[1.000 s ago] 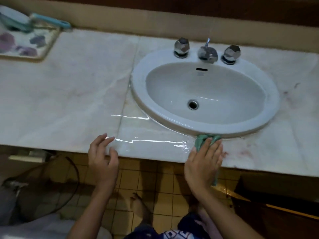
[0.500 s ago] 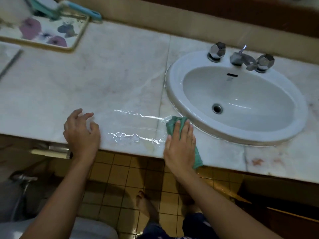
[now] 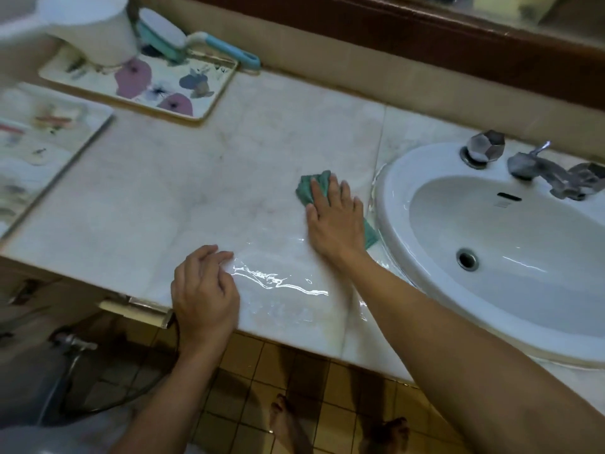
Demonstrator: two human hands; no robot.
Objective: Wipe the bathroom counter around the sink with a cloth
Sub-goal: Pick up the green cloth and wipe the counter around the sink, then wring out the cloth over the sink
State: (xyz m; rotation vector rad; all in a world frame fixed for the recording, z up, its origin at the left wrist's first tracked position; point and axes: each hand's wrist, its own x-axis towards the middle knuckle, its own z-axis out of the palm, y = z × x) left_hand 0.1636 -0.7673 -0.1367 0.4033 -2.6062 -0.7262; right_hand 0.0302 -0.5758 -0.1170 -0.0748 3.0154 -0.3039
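A green cloth (image 3: 307,190) lies flat on the pale marble counter (image 3: 183,198), just left of the white oval sink (image 3: 393,204). My right hand (image 3: 335,221) presses down on the cloth with straight, spread fingers; most of the cloth is hidden under the palm. At the counter's front edge, my left hand (image 3: 204,290) rests with loosely bent fingers and holds nothing. A shiny wet streak (image 3: 278,283) runs between the two hands.
A flowered tray (image 3: 147,86) at the back left carries a white cup (image 3: 95,31) and a blue-handled brush (image 3: 203,44). Another tray (image 3: 42,149) sits at the far left. Chrome taps (image 3: 537,165) stand behind the basin. Below lie a tiled floor and bare feet (image 3: 284,421).
My right hand has slid the cloth from the sink's front rim leftward and then farther back onto the counter. The view has swung left; my left hand stays at the front edge.
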